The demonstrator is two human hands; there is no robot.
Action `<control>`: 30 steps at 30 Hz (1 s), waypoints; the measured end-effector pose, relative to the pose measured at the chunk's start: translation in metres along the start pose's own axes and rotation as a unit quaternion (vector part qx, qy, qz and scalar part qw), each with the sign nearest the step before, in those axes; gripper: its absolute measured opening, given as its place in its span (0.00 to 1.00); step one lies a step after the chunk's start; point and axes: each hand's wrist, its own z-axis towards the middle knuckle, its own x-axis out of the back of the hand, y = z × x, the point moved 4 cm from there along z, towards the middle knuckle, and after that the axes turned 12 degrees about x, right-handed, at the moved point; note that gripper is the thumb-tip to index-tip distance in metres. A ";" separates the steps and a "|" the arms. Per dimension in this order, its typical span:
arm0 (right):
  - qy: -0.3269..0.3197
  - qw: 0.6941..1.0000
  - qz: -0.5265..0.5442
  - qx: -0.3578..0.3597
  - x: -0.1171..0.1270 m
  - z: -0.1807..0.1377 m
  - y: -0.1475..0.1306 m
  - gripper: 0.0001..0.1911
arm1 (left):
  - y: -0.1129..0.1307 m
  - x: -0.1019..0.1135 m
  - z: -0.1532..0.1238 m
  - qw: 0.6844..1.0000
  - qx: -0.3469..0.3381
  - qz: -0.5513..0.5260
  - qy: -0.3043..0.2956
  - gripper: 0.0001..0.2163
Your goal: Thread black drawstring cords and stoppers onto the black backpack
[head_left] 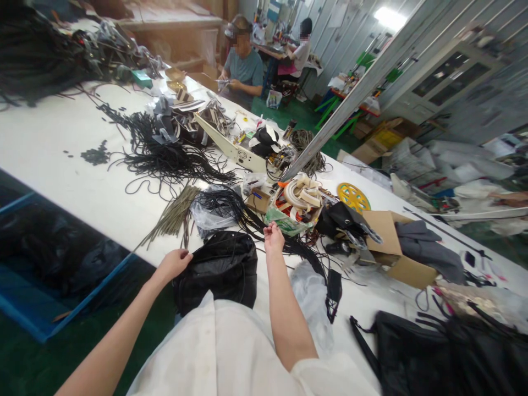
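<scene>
My left hand (173, 264) rests with curled fingers on the left edge of a black plastic bag (223, 267) that lies at the near edge of the white table (53, 137). My right hand (273, 237) is just beyond the bag, fingers pinched together among thin black cords (231, 206) that spill toward it. What the pinch holds is too small to make out. A bunch of olive-grey strips (171, 214) lies left of the cords.
A green basket of beige straps (295, 203), a yellow spool (353, 196), a cardboard box with grey cloth (396, 247) and black fabric (449, 346) crowd the right. More black cords (160, 148) lie farther back. Two people sit at the far end. A blue bin (53, 258) stands left.
</scene>
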 end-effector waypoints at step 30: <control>0.058 0.992 -0.101 0.040 0.022 0.003 -0.006 0.26 | 0.060 -0.009 -0.013 0.978 0.008 0.208 0.022 0.10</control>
